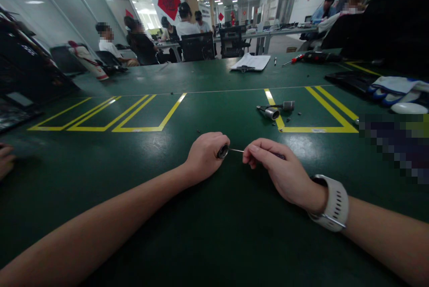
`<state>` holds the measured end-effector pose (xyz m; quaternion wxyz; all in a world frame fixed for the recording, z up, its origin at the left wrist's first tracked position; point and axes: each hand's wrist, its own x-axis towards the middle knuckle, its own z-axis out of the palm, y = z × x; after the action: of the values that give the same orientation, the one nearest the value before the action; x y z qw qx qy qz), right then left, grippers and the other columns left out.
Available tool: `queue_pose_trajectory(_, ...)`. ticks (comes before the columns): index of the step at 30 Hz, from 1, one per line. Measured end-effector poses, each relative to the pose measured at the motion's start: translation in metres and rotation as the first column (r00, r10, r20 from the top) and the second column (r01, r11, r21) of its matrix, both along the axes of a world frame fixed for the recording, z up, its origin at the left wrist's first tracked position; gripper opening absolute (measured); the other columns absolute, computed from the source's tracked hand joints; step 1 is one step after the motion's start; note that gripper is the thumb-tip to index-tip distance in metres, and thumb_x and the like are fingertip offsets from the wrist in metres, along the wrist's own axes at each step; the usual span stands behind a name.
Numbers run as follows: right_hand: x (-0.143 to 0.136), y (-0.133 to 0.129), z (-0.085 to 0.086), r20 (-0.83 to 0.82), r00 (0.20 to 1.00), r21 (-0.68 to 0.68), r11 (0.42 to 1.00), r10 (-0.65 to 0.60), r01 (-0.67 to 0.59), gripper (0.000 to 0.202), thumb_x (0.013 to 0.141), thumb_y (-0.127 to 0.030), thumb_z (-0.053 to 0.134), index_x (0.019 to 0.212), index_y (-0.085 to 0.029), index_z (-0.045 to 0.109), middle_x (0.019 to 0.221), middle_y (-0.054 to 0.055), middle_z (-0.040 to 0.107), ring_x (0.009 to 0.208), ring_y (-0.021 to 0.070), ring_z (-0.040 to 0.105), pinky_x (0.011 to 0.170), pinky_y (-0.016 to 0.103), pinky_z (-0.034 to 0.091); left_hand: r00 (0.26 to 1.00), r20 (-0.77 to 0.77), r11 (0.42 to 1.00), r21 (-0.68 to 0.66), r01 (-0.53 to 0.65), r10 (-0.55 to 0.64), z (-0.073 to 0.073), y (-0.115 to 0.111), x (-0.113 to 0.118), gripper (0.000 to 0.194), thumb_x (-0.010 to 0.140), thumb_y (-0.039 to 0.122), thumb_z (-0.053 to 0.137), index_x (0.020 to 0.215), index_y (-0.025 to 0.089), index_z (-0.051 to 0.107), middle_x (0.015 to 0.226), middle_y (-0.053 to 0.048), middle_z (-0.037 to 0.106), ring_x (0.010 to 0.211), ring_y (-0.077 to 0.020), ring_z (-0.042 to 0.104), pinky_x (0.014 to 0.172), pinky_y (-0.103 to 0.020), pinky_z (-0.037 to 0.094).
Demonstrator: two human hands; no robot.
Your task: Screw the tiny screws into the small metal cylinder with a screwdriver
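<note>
My left hand [205, 155] is wrapped round a dark metal cylinder [223, 151], whose round open end faces right. In my right hand [271, 157] is a thin-shafted screwdriver [237, 150], its dark handle partly hidden by the fingers. The shaft's tip meets the rim of the cylinder; whether it touches a screw there is too small to tell. Beyond the right hand, two similar metal cylinders with rods, one in front [272, 113] and one behind [288, 106], lie on the green table [214, 215]. Several tiny dark pieces are scattered near them.
Yellow tape lines [140, 129] mark the table. Farther back lie a clipboard with paper [251, 61], a pen [275, 61] and a red-black tool [295, 59]. White-blue gloves [398, 88] rest at right. Another person's hand [5, 159] shows at the left edge.
</note>
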<state>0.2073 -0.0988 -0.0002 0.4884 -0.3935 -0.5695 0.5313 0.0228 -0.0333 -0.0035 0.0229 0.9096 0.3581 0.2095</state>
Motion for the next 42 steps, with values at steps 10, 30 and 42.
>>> queue_pose_trajectory(10, 0.003, 0.000, -0.001, -0.033, 0.997, -0.002, 0.998, -0.064, 0.064, 0.022, 0.084, -0.028, 0.052, 0.068, -0.019, 0.062, 0.066, -0.001, 0.058, 0.066, 0.0137, 0.052, 0.063, 0.029, 0.040, 0.998, -0.027, 0.999, 0.000, -0.054, 0.054, 0.000, -0.001, -0.001, 0.011, 0.072, 0.007, 0.046, 0.069, 0.016, 0.051, 0.067, -0.001, 0.052, 0.063, -0.0140, 0.047, 0.058, -0.026, 0.034)
queue_pose_trajectory(30, 0.004, 0.003, -0.009, 0.018, 0.967, 0.049, 0.967, -0.253, 0.252, 0.021, 0.083, -0.029, 0.053, 0.066, -0.020, 0.061, 0.064, -0.002, 0.057, 0.064, 0.0137, 0.051, 0.059, 0.030, 0.039, 0.992, 0.015, 0.992, -0.009, -0.129, 0.129, -0.002, -0.001, 0.000, 0.006, 0.074, 0.012, 0.051, 0.074, 0.017, 0.054, 0.071, -0.002, 0.059, 0.066, -0.0146, 0.053, 0.059, -0.026, 0.038)
queue_pose_trajectory(42, 0.002, 0.008, -0.002, 0.282, 0.913, 0.010, 0.953, -0.294, 0.304, 0.016, 0.084, -0.031, 0.053, 0.095, -0.021, 0.061, 0.100, 0.004, 0.062, 0.092, 0.0201, 0.057, 0.078, 0.038, 0.044, 0.807, -0.018, 0.777, -0.256, -0.574, 0.590, 0.043, 0.047, -0.045, 0.045, 0.070, 0.059, 0.055, 0.065, 0.015, 0.061, 0.064, -0.008, 0.063, 0.065, -0.0227, 0.059, 0.057, -0.031, 0.039)
